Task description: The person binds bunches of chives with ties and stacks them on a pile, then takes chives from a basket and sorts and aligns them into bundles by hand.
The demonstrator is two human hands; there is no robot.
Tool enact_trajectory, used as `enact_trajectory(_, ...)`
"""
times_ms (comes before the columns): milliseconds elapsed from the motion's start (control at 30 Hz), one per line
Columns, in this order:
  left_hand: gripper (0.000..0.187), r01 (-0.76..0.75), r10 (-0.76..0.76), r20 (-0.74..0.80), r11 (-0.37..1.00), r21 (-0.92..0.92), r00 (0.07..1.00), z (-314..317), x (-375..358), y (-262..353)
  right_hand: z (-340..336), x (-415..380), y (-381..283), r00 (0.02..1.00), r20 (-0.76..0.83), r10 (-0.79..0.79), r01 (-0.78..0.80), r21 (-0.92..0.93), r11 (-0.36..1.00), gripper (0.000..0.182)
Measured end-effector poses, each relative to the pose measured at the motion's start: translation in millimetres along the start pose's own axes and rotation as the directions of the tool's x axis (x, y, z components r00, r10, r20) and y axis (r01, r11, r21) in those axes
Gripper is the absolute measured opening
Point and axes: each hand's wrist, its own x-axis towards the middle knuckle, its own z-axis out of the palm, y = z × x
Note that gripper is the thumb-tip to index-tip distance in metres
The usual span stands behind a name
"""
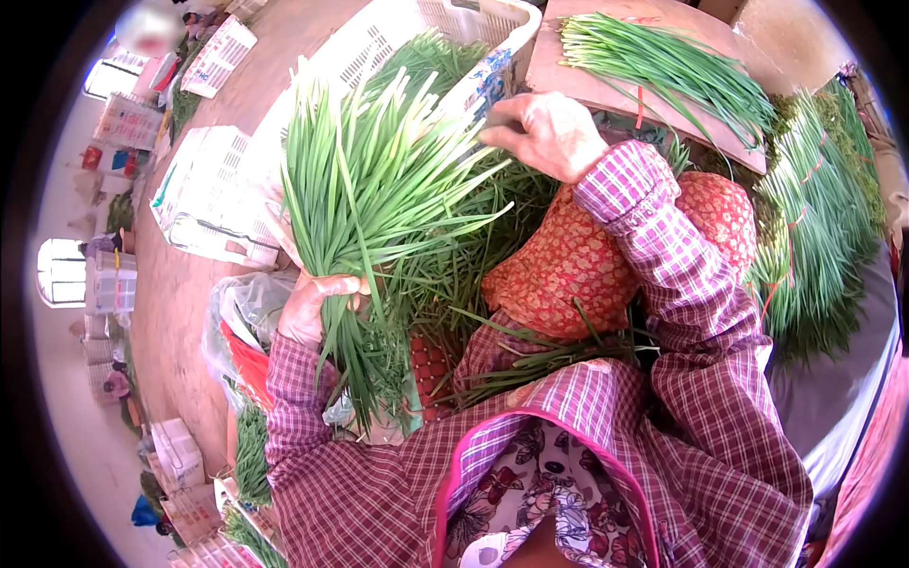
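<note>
My left hand (pixel 327 301) is wrapped round the lower part of a bunch of long green stalks (pixel 365 180), which fans out upward with its pale ends on top. My right hand (pixel 549 134) is at the right edge of the fan, thumb and fingers curled near the pale tips; whether a stalk lies between them is too small to tell. Loose green leaves (pixel 502 213) lie behind and below the bunch. A few long leaves (pixel 559 358) rest across my lap, beside the red floral cloth (pixel 568 275) over my knees.
A white plastic basket (pixel 516 24) with greens stands ahead. At the upper right a board (pixel 559 83) bears a tied bundle (pixel 668 71). More tied bundles (pixel 819 227) are stacked at the right. A white crate (pixel 204 189), a plastic bag (pixel 232 308) and distant people are at the left.
</note>
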Motion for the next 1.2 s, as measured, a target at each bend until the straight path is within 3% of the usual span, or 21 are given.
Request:
enact_trajectory(133,0.04,-0.026,0.026,-0.008,1.0,0.01,1.0,-1.9,-3.8,-4.0,-18.7,2.4,21.9,0.968,-0.08,0.237,-0.248,-0.429,0.868,0.022)
enact_trajectory(200,0.037,-0.021,0.021,0.008,1.0,0.011,1.0,-2.4,-5.5,-4.6,-29.7,2.1,30.5,0.977,-0.089,0.195,-0.214,-0.457,0.863,0.025)
enact_trajectory(267,0.035,-0.016,0.016,-0.025,1.0,-0.001,1.0,3.0,-6.6,-1.1,-30.4,9.0,24.2,0.979,-0.141,0.146,-0.189,-0.373,0.908,0.029)
enact_trajectory(333,0.035,-0.022,0.022,-0.016,1.0,-0.004,1.0,3.1,-5.1,-1.9,-24.4,20.7,15.8,0.957,-0.181,-0.227,0.189,-0.203,0.961,0.037)
enact_trajectory(400,0.035,-0.033,0.033,-0.011,0.999,-0.006,0.999,2.8,-2.5,-2.2,-15.2,23.8,5.0,0.951,-0.095,-0.295,0.266,-0.234,0.935,0.047)
enact_trajectory(467,0.037,-0.023,0.024,-0.011,0.998,0.059,1.0,0.1,-2.9,-1.2,-16.3,33.5,-0.9,0.951,0.14,-0.276,0.287,-0.064,0.956,0.051)
enact_trajectory(533,0.04,-0.029,0.031,-0.045,0.998,0.053,0.998,3.4,-5.4,2.3,-6.7,40.0,-0.5,0.939,0.122,-0.32,0.312,0.081,0.947,0.042)
enact_trajectory(567,0.041,-0.019,0.022,-0.037,0.997,0.072,0.999,2.6,-5.1,2.4,-3.9,40.3,1.4,0.943,0.162,-0.292,0.249,0.242,0.938,0.036)
enact_trajectory(700,0.036,-0.022,0.021,0.005,0.996,0.09,1.0,3.4,-1.6,3.6,1.0,34.6,-4.2,0.97,0.186,-0.154,0.09,0.314,0.945,0.029)
enact_trajectory(767,0.031,-0.013,0.011,0.022,0.994,0.106,1.0,5.7,-0.5,2.8,6.8,30.3,-10.2,0.988,0.001,-0.155,0.155,-0.023,0.988,0.023)
enact_trajectory(867,0.03,0.002,-0.012,0.077,0.992,0.128,0.997,-3.0,4.4,-6.3,13.5,29.2,-5.6,0.969,-0.125,-0.212,0.187,-0.184,0.965,0.019)
enact_trajectory(1000,0.029,0.019,-0.021,0.015,0.991,0.134,1.0,14.8,-1.2,1.0,16.1,29.2,-0.2,0.967,-0.128,-0.218,0.166,-0.333,0.928,0.017)
enact_trajectory(1067,0.028,0.018,-0.026,0.08,0.995,0.101,0.996,0.6,1.2,-6.6,11.2,38.2,7.9,0.999,-0.01,-0.043,0.033,-0.465,0.885,0.018)
enact_trajectory(1133,0.028,0.033,-0.039,0.037,0.989,0.145,0.999,0.5,0.5,-7.6,-0.4,34.7,26.3,0.983,-0.109,-0.149,0.055,-0.595,0.802,0.017)
enact_trajectory(1200,0.029,0.036,-0.037,0.0,0.989,0.146,0.999,-3.4,-3.4,-11.8,-19.0,38.3,65.3,0.994,-0.101,0.046,-0.102,-0.668,0.738,0.02)
